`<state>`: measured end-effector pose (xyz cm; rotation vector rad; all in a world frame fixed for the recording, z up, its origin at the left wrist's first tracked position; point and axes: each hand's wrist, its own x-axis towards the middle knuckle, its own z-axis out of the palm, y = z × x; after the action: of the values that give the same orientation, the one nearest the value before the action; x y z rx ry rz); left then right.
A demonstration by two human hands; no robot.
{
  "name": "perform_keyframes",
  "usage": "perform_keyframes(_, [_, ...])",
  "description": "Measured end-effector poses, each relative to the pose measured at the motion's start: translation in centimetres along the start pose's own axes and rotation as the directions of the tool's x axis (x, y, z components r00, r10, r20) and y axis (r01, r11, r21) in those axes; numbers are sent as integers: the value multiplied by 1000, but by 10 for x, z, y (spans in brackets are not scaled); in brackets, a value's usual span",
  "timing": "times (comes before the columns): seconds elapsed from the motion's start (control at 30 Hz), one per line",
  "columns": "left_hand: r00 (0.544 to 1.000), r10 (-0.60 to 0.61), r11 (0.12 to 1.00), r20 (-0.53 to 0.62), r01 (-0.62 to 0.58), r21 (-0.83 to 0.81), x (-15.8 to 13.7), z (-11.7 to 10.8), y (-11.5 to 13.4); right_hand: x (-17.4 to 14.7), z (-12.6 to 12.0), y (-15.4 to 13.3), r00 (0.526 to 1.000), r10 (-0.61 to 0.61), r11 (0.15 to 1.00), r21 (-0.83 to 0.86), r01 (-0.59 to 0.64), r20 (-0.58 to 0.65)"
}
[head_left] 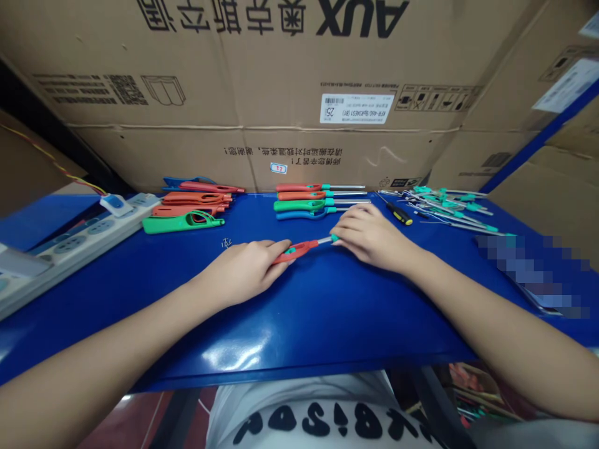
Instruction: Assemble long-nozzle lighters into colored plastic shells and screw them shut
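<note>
Over the middle of the blue table, my left hand is closed around the handle of a red long-nosed lighter. From its front end runs a short stretch of silver metal tube to a teal collar. The fingers of my right hand pinch at this collar, and they hide whatever lies beyond it. Just behind my hands lie several long-nosed lighters in a row, among them a green one and a blue one, with metal tubes pointing right.
Left of the row are loose orange handles and a green handle. Right of it lie a screwdriver and a pile of metal tubes with teal parts. A power strip runs along the left; cardboard stands behind.
</note>
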<state>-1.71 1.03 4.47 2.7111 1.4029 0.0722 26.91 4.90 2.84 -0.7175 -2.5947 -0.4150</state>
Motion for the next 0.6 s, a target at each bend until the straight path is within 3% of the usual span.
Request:
perform_keyframes(0.17, [998, 49, 972, 28, -41, -233, -7, 3, 14, 7, 13, -31, 991, -136, 991, 16, 136, 0])
perform_keyframes(0.33, [991, 14, 845, 134, 60, -532, -8, -2, 18, 4, 13, -36, 983, -164, 986, -10, 163, -78])
perform_keyframes(0.47, [972, -1, 764, 235, 153, -627, -8, -3, 18, 4, 11, -38, 970, -213, 976, 23, 217, -115])
perform_keyframes(0.6, [988, -6, 775, 155, 102, -623, -12, 1, 20, 4, 11, -41, 969, -211, 974, 53, 219, -127])
